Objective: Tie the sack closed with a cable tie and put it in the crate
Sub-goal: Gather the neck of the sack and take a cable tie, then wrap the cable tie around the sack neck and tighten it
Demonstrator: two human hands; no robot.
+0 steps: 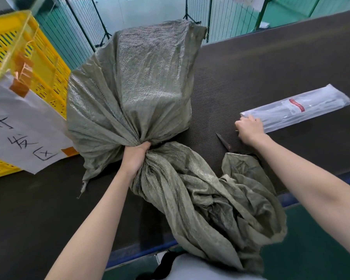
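Observation:
A filled grey-green woven sack lies on the dark table, its loose mouth trailing over the near edge towards me. My left hand is clenched around the sack's gathered neck. My right hand rests at the near end of a clear plastic pack of white cable ties, fingers curled at the pack's opening; whether it holds a tie I cannot tell. The yellow slatted crate stands at the left, beside the sack.
A pair of scissors lies on the table just left of my right wrist, partly under the sack's loose cloth. A white paper sign with handwriting is taped to the crate. A wire fence runs behind the table.

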